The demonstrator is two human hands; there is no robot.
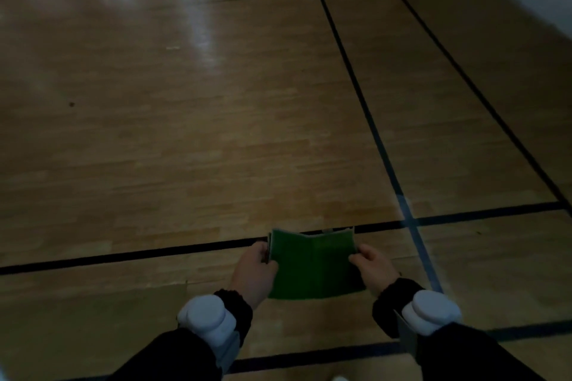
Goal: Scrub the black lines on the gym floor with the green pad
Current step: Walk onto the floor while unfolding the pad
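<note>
Green pad (pixel 312 266), gripped at its side edges between my left hand (pixel 255 272) and right hand (pixel 373 266); nearest black line (pixel 139 254) runs crosswise just beyond my fingertips.

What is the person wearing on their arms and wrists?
Both arms have black long sleeves with dark ribbed cuffs. A chunky white rounded device is strapped on each wrist, one by the left hand and one by the right hand. The hands are bare, with no gloves.

The green pad (pixel 312 266) hides both hands' fingers beneath its side edges.
</note>
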